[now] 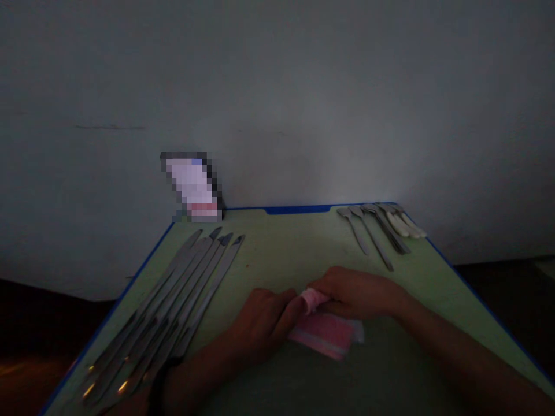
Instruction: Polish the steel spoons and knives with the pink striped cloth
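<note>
A pink cloth or napkin [324, 336] lies on the green table [286, 242] in front of me. My left hand [260, 326] and my right hand [355, 292] meet over its far edge. Both have their fingers curled and pinch a rolled-up part of the pink cloth between them. The rest of the cloth lies flat under my right hand.
Several long metal knives [173, 300] lie side by side on the table's left part. Several spoons [381, 228], some with pale handles, lie at the far right corner. A blurred upright object [193, 188] leans at the far left corner against the grey wall.
</note>
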